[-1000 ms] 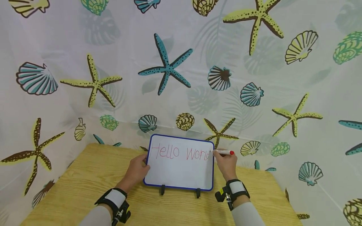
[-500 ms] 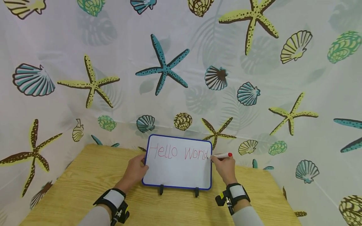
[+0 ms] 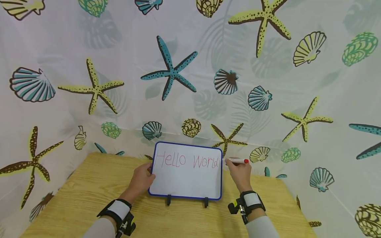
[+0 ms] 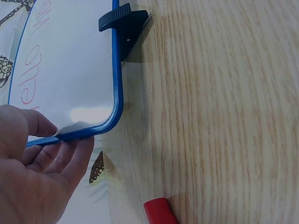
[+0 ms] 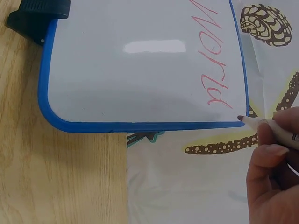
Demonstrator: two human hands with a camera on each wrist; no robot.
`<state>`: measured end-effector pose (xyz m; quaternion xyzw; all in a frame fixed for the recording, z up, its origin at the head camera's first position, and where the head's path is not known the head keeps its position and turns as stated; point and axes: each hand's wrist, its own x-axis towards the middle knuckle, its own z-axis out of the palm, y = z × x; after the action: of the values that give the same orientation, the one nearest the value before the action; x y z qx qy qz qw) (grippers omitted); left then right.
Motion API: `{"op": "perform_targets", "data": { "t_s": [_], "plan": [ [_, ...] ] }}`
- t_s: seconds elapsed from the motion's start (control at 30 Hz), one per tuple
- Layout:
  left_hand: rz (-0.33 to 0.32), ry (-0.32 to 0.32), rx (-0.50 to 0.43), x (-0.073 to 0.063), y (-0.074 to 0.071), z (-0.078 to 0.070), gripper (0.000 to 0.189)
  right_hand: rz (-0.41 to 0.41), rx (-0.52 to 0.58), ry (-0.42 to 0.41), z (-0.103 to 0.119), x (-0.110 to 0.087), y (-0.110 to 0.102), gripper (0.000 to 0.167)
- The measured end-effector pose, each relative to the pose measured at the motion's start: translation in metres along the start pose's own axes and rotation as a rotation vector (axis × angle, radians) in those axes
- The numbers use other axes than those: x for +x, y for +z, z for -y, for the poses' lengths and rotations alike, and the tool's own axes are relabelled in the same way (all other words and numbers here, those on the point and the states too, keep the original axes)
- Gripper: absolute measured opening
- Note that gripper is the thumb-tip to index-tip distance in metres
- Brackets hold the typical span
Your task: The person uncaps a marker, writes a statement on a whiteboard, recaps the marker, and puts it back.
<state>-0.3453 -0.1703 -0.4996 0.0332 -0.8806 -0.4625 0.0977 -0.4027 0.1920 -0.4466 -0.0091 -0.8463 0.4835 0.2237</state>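
A whiteboard (image 3: 187, 181) with a blue frame leans upright on two dark stand feet (image 3: 168, 200). Red handwriting (image 5: 212, 60) across its upper part reads "Hello World". My left hand (image 3: 143, 180) grips the board's left edge, thumb on the front face and fingers behind, as the left wrist view shows (image 4: 42, 172). Between thumb and fingers, my right hand (image 3: 240, 175) pinches a white marker (image 3: 237, 160) with a red end. In the right wrist view the marker's dark tip (image 5: 240, 118) is at the board's right edge, near the upper corner, just past the "d".
The board stands on a wood-grain table (image 3: 98, 185). In the left wrist view a red cap-like piece (image 4: 160, 212) lies on the tabletop at the bottom edge. Behind the table hangs a pale curtain (image 3: 184, 109) printed with starfish and shells.
The marker tip went down along the "d", finishing its stem, then moved off the letter up and to the right. My left hand keeps its grip on the board. The head view has shifted slightly.
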Motion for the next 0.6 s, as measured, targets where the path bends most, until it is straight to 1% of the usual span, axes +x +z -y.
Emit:
{"op": "perform_targets", "data": {
  "t_s": [0.1, 0.33, 0.6],
  "plan": [
    [0.0, -0.005, 0.001, -0.0004, -0.0013, -0.0007, 0.039, 0.001, -0.005, -0.013, 0.002, 0.0014, 0.0014, 0.021],
    [-0.005, -0.009, -0.012, 0.0001, 0.0, 0.0007, 0.038, 0.008, -0.028, 0.004, -0.0005, 0.0024, 0.0058, 0.025],
    [-0.017, 0.002, -0.017, 0.0011, 0.0008, 0.0019, 0.037, 0.019, -0.009, 0.015, -0.0004, 0.0039, 0.0087, 0.027]
  ]
}}
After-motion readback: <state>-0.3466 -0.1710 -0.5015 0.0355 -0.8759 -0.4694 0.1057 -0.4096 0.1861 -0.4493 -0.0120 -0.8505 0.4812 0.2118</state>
